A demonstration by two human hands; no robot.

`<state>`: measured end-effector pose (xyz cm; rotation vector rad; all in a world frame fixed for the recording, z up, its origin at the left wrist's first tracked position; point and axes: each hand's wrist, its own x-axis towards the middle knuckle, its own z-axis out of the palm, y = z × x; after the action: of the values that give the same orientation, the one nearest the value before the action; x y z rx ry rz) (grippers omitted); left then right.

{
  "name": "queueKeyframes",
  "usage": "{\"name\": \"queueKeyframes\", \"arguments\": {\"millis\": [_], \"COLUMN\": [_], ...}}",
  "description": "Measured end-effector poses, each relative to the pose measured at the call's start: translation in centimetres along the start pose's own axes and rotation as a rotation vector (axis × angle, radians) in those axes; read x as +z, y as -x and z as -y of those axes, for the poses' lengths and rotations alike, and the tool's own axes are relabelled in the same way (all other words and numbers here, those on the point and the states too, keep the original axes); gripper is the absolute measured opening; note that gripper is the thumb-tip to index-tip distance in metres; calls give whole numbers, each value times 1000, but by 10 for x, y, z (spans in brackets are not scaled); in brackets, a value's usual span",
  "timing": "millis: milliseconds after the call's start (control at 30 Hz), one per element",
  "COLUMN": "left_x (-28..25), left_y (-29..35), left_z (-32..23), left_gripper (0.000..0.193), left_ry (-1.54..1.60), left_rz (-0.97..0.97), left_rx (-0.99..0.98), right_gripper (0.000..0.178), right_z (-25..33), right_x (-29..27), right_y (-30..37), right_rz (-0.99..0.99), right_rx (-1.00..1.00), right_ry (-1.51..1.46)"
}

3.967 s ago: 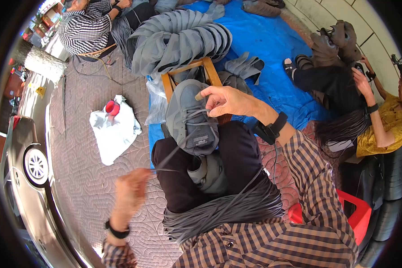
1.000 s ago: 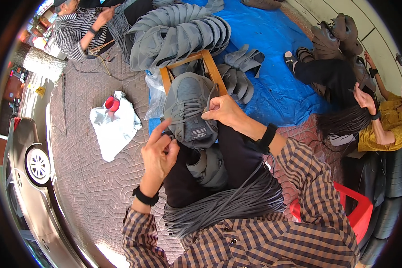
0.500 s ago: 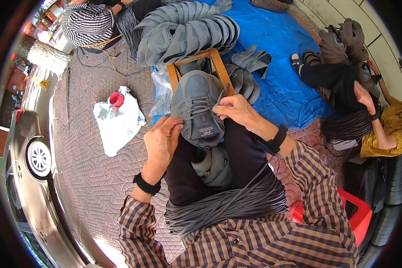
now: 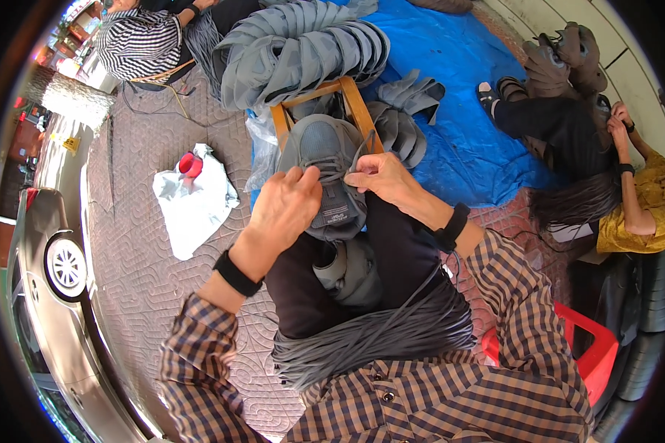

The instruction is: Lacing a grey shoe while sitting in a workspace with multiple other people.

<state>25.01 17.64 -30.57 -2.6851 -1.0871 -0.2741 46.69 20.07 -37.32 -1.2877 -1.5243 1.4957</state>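
Note:
A grey shoe upper (image 4: 314,134) with a dark label on its tongue rests over my lap, toe end away from me, against a wooden frame (image 4: 360,111). Grey laces run across its middle. My right hand (image 4: 388,181) pinches a grey shoelace (image 4: 355,156) at the upper's right edge, with a loose length rising above the fingers. Closed over the upper's left side is my left hand (image 4: 287,203), its fingertips by the lace rows; what they hold is hidden. A second grey upper (image 4: 351,272) lies between my thighs, and a bundle of grey laces (image 4: 377,336) spreads across my lap.
Stacked grey uppers (image 4: 303,55) stand beyond the frame, with more on the blue tarp (image 4: 465,140). A white bag (image 4: 192,210) with a red object lies left on the paving. People sit far left and at right. A red stool (image 4: 595,351) shows at right; a car (image 4: 59,317) stands left.
My left hand has moved right and up from the upper's left edge onto its lacing. My right hand keeps its pinch at the right edge. At right, the other person's hands have come together.

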Motion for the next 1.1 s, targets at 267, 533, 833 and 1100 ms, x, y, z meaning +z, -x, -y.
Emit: {"name": "queueKeyframes", "arguments": {"millis": [267, 533, 833, 1100], "left_x": [14, 11, 11, -2], "left_y": [26, 28, 11, 23], "left_z": [-22, -49, -44, -35], "left_gripper": [18, 23, 29, 12], "left_ry": [348, 111, -170, -84], "left_rz": [-80, -87, 173, -16], "left_rx": [-567, -540, -267, 288], "right_gripper": [17, 22, 18, 19], "right_z": [2, 6, 10, 38], "right_x": [19, 42, 29, 39], "right_y": [11, 38, 37, 31], "right_rz": [-286, -414, -323, 70], "right_rx": [-217, -537, -641, -422], "right_ry": [366, 733, 961, 1649]}}
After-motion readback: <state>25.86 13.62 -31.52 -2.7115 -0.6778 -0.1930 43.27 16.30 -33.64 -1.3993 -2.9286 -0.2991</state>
